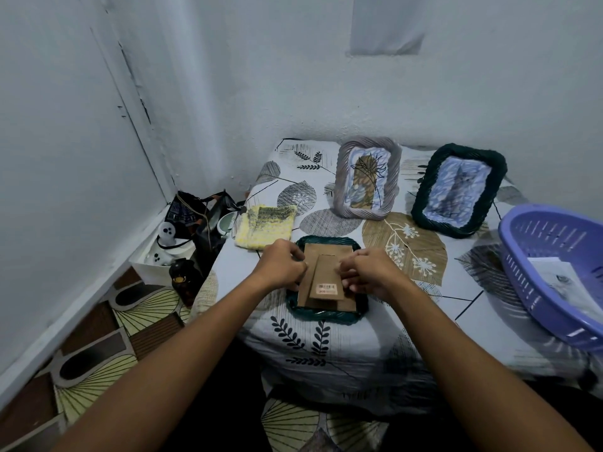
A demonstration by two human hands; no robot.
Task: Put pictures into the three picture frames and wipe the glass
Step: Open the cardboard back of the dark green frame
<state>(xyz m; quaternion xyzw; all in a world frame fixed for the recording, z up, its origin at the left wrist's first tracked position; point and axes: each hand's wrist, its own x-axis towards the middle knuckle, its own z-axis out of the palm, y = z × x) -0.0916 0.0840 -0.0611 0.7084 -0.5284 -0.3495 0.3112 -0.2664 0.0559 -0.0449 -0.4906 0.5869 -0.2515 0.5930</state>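
Observation:
A dark green woven picture frame lies face down on the table in front of me, its brown cardboard back and stand up. My left hand grips the back's left edge with curled fingers. My right hand pinches its right edge. Two other frames stand upright behind: a grey woven frame holding a picture, and a dark green frame to its right, also holding a picture. A yellow knitted cloth lies at the table's left edge.
A purple plastic basket with papers inside sits at the right. The table wears a leaf-print cloth. On the floor to the left stand a white box, a dark bag and small jars. Walls close off the left and back.

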